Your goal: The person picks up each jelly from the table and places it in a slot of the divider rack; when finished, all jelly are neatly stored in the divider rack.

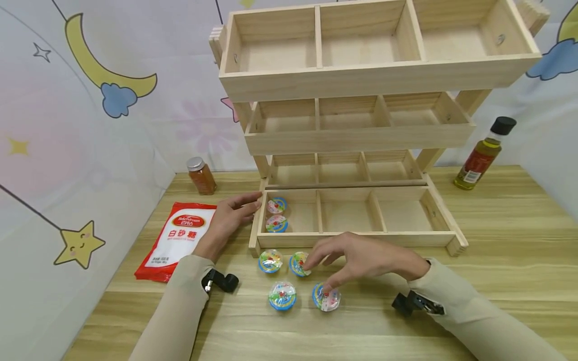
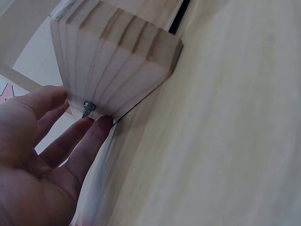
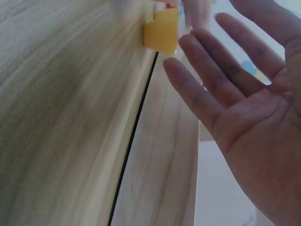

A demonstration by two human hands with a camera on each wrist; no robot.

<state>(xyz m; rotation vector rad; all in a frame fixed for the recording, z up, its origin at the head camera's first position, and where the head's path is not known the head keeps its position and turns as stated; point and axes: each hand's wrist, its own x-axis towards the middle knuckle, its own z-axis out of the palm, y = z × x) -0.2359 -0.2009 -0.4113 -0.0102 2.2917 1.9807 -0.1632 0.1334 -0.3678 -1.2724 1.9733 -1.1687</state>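
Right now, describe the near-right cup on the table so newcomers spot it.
Find the tiered wooden shelf. In front of its bottom tray, four small cups stand on the table in two rows. In the row farther from the shelf, take the right cup: only it has the right hand's thumb over it.

Rack: pale wood; end grain is striped darker. Tabletop: streaked in tan and brown. Cup lids: ringed in blue, printed in green, yellow and pink. Packet: white, bordered in red. Jar: capped in silver. Bottle: capped in black, labelled in red. Backdrop: white, patterned with a yellow star (blue clouds are also printed).
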